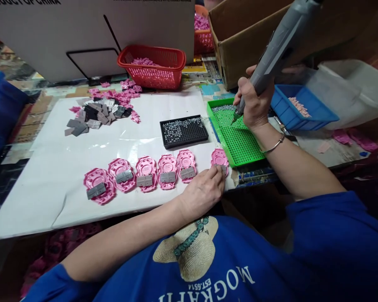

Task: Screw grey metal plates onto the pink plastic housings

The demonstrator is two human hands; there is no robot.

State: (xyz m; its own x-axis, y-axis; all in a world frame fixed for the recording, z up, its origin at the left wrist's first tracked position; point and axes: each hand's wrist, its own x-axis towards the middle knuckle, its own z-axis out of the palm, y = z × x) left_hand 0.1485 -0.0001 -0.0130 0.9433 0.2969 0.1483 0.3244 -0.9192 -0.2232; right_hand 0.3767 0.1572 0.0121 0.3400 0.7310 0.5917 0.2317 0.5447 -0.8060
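My right hand [255, 100] is wrapped round a grey electric screwdriver [277, 46], tilted with its bit pointing down over the green screw tray [244, 161]. Small silver screws [222, 110] lie in the far part of that tray. My left hand [204, 188] presses its fingers on a grey plate [221, 167] at the lower part of a pink plastic casing [219, 156], just left of the green tray. Its fingertips partly cover the plate. To the left stands a row of several more pink casings [167, 161], each with a grey plate [167, 177] on it.
A black tray of screws [184, 140] lies on the white board [82, 153]. Behind are loose grey and black plates [97, 113], pink parts [126, 94] and a red basket [154, 79]. A blue bin [290, 115] and cardboard box [236, 58] stand at right.
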